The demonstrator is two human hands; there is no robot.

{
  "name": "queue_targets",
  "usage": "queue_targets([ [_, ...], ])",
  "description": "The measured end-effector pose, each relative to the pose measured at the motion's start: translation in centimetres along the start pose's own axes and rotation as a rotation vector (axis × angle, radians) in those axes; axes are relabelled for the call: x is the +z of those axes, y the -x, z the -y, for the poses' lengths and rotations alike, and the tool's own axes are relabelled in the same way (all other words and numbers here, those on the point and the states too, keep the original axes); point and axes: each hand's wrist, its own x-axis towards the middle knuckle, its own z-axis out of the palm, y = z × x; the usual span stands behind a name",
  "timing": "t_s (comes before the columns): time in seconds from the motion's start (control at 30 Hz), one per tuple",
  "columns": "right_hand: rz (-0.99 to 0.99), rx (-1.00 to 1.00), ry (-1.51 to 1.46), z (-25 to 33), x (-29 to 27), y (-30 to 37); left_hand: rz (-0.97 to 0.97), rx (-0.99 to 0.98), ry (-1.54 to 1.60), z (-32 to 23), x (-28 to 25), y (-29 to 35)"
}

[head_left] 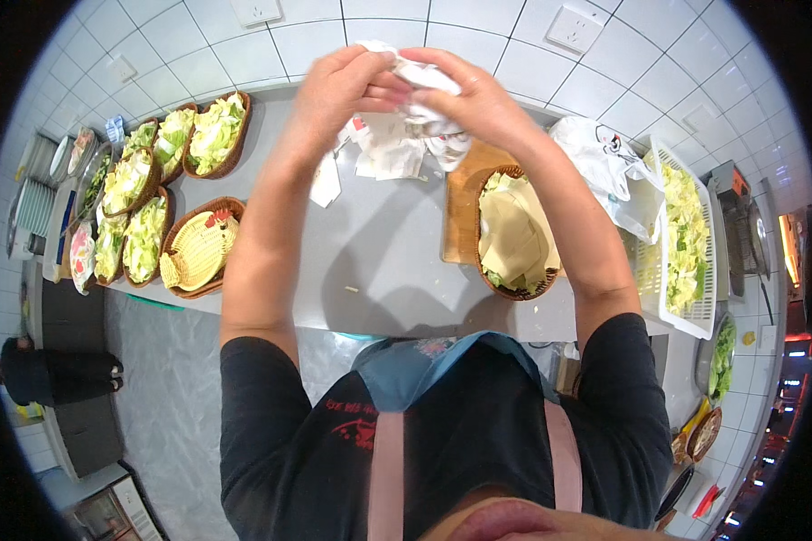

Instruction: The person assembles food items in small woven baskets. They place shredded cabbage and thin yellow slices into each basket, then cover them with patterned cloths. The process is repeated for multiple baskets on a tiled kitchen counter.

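Both my hands are raised over the far middle of the counter, at a crumpled white plastic bag (444,144) with some print on it. My left hand (347,90) has its fingers curled at the bag's upper left end. My right hand (469,95) pinches the bag between thumb and fingers, and its lower part hangs below. White printed paper pieces (390,151) lie on the counter underneath. Near my right forearm, an oval wicker basket (520,294) holds leafy greens covered by pale yellow sheets. It stands partly on a wooden board (460,216).
Several wicker baskets of cut leaves (215,135) stand at the left, with a flat yellow woven piece (200,251) in one. At right are a white bag (595,162) and a white crate (705,270) of leaves. Another person (54,371) stands far left.
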Motion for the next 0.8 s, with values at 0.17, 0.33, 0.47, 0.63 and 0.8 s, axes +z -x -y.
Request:
queue_targets([
  [0.17,0.189,0.253,-0.129,3.4,-2.2,-1.3,-0.271,0.579,-0.507,-0.8,1.9,-0.6],
  [0.33,0.141,0.112,0.098,4.2,-4.2,-1.1,-0.023,0.224,-0.633,-2.6,2.0,0.1],
  [0.47,0.229,0.235,0.051,3.1,-7.9,-0.4,0.011,0.039,-0.392,-3.1,0.6,0.5],
  [0.63,0.105,0.212,0.030,5.3,-7.1,-1.9,-0.008,0.330,-0.495,-3.9,3.3,-0.8],
  [0.8,0.112,0.274,0.358,7.4,-9.2,-2.1,-0.023,0.333,-0.167,-4.2,2.0,-2.9],
])
